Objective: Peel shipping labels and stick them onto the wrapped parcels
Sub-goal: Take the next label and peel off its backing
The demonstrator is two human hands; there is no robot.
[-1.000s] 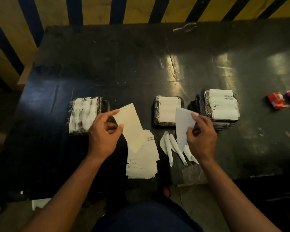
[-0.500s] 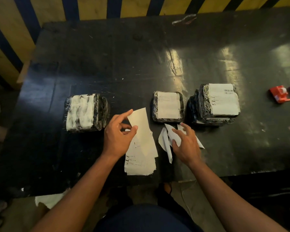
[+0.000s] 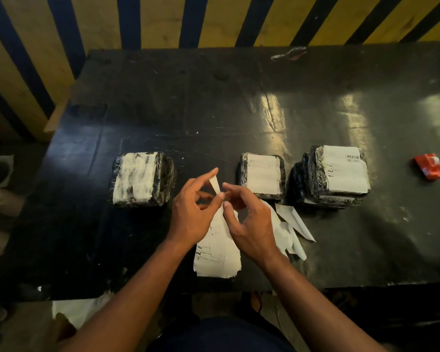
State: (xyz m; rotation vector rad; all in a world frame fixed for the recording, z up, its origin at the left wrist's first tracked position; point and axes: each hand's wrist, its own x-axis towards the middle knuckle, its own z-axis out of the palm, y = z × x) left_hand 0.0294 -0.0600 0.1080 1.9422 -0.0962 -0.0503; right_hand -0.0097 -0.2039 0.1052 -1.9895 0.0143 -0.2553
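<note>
Three black-wrapped parcels sit in a row on the dark table (image 3: 239,102): a left parcel (image 3: 140,182) with a smeared white top, a middle parcel (image 3: 263,176) with a white label, and a right parcel stack (image 3: 338,174) with a barcoded label. My left hand (image 3: 193,212) and my right hand (image 3: 249,222) meet above a pile of white label sheets (image 3: 217,252). Both pinch a narrow white label strip (image 3: 215,184) held upright between their fingertips.
Peeled backing scraps (image 3: 294,224) lie right of the pile. Red and pink packets (image 3: 429,166) sit at the table's right edge. A bit of wire (image 3: 288,53) lies near the far edge. A yellow, blue-striped wall rises behind the table. White paper (image 3: 74,311) lies on the floor.
My right hand left the backing scraps and moved left to meet my left hand. The sheet in my left hand rose from the pile and now stands upright between both hands.
</note>
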